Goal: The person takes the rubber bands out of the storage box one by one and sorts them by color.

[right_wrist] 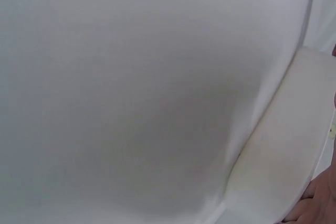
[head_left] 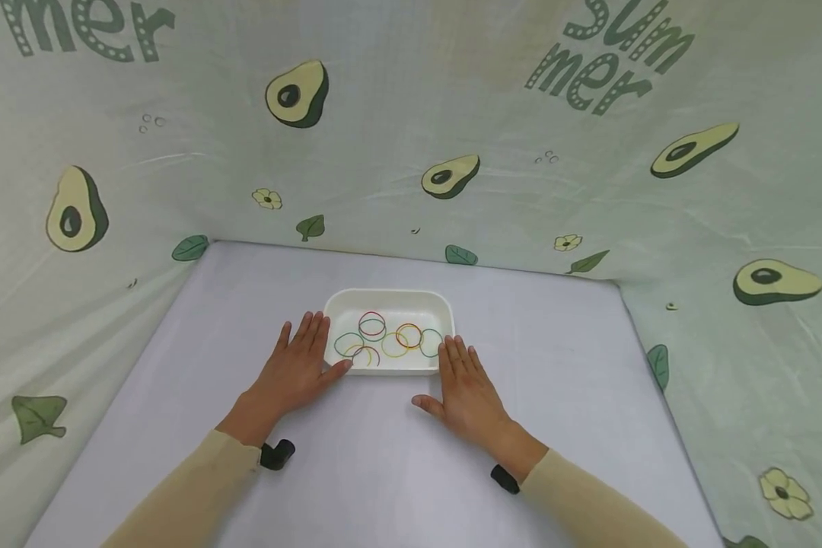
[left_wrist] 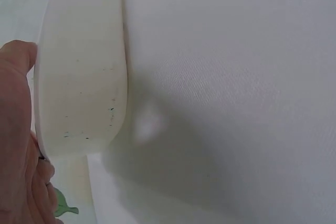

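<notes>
A shallow white tray (head_left: 400, 371) stands in the middle of the table in the head view. Inside it lie several thin coloured rings that look like rubber bands, among them a red one (head_left: 371, 312), a green one (head_left: 431, 329) and a yellow one (head_left: 395, 356); some overlap. My left hand (head_left: 297, 374) lies along the tray's left end, fingers straight and thumb at the front rim. At the right end, the straight fingertips of my right hand (head_left: 471, 397) meet the corner, its thumb spread away. Both wrist views show the tray's outer wall (left_wrist: 84, 72) beside the hand.
A white cloth (head_left: 383, 472) covers the table. Around its back and sides hangs a pale curtain (head_left: 383, 137) printed with avocados, leaves and lettering. Small black devices (head_left: 278, 454) sit at both wrists, by the beige sleeves (head_left: 185, 495).
</notes>
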A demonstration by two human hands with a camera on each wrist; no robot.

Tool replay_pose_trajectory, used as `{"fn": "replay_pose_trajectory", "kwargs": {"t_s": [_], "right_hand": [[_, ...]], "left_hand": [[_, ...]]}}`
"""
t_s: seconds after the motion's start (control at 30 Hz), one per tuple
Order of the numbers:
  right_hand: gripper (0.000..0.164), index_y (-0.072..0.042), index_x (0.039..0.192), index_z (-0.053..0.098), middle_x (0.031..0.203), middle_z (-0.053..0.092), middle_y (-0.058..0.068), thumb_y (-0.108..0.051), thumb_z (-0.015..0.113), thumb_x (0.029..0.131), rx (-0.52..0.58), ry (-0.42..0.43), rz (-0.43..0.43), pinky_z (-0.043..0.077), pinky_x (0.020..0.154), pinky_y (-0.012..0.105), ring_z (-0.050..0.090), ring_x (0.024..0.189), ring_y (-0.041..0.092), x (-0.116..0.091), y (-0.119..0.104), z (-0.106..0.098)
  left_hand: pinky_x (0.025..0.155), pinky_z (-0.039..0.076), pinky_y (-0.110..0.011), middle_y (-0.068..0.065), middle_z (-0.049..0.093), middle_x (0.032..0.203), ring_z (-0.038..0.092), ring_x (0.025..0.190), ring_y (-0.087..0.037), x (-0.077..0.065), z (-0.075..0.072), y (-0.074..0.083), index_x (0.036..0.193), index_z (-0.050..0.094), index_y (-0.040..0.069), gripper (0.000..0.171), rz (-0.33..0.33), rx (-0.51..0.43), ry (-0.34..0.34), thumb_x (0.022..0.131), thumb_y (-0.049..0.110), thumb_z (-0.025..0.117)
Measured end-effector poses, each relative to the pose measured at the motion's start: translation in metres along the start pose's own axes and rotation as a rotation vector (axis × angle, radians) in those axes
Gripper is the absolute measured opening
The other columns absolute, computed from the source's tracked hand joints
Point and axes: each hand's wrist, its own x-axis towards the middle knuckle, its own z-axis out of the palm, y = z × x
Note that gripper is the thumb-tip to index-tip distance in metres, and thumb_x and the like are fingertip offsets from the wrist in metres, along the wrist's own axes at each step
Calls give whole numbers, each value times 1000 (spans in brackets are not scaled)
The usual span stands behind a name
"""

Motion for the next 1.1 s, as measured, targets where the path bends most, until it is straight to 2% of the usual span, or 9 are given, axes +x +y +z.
{"fn": "replay_pose_trajectory", "kwargs": {"t_s": [0.1,0.2,0.43,0.9,1.1], "right_hand": [[103,9,161,30,170,26,28,-71,53,100,-12,6,-17,18,132,56,20,161,42,-2,-3,1],[97,9,161,32,170,29,28,-66,54,102,6,31,-3,18,131,56,23,161,41,-1,-1,0],[94,13,158,32,166,31,34,-57,59,103,71,121,13,23,130,57,26,159,45,17,6,-2],[99,15,159,29,168,25,35,-61,59,102,47,90,-31,22,131,54,21,160,46,28,10,3],[101,13,161,26,170,22,33,-67,47,104,39,63,-25,20,131,54,19,161,44,29,13,4]], "left_hand": [[131,7,-64,-27,18,173,12,163,-42,-6,0,-2,165,20,-7,97,-8,-4,8,105,64,48],[131,7,-64,-26,16,173,11,163,-42,-6,2,-1,165,19,-7,97,-7,-4,5,105,63,48],[130,6,-65,-25,12,175,7,164,-41,-4,4,-1,166,16,-6,97,-14,0,-9,106,64,45],[130,6,-66,-27,12,174,7,163,-43,-1,0,0,165,16,-9,97,-18,-8,-24,104,60,48],[130,4,-65,-26,10,175,6,164,-42,4,1,-2,166,14,-7,108,-15,-27,-10,101,73,47]]}}
